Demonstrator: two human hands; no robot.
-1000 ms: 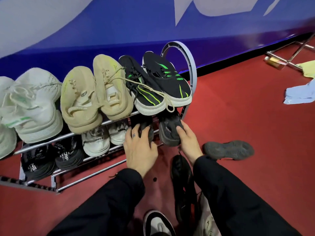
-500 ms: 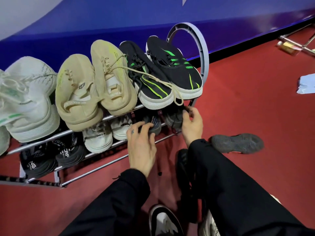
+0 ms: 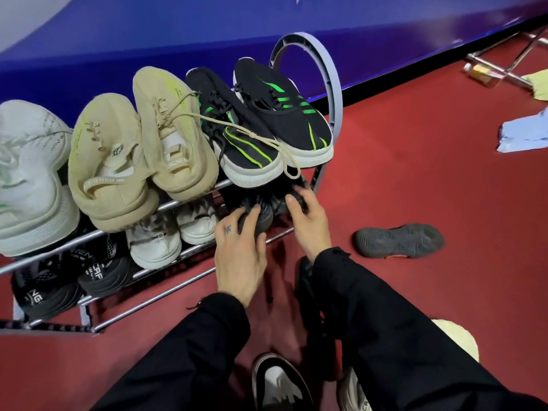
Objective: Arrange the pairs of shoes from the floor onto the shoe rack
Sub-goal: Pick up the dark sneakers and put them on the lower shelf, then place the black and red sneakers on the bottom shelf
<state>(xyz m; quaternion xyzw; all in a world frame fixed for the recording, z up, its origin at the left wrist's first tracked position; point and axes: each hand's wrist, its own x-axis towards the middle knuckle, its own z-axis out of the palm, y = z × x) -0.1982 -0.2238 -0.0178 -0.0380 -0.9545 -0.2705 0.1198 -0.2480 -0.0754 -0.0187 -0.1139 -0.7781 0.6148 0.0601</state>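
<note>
The metal shoe rack (image 3: pixel 335 93) stands against a blue wall. Its top tier carries white shoes (image 3: pixel 26 179), a beige pair (image 3: pixel 142 155) and a black pair with green stripes (image 3: pixel 267 126). On the lower tier sit a black pair (image 3: pixel 74 277), a white pair (image 3: pixel 175 232) and, at the right end, a dark pair (image 3: pixel 261 213). My left hand (image 3: pixel 240 250) curls over the heel of the left dark shoe. My right hand (image 3: pixel 308 221) grips the heel of the right dark shoe, which is mostly hidden under the top tier.
A dark grey shoe (image 3: pixel 397 240) lies sole up on the red floor to the right. A black shoe (image 3: pixel 305 280) lies under my right sleeve. Black-and-white shoes (image 3: pixel 278 381) are at the bottom edge. A blue cloth (image 3: pixel 525 137) and a metal frame (image 3: pixel 504 66) lie far right.
Both hands have pushed the dark pair deeper onto the lower tier's right end. The shoes now sit under the green-striped pair.
</note>
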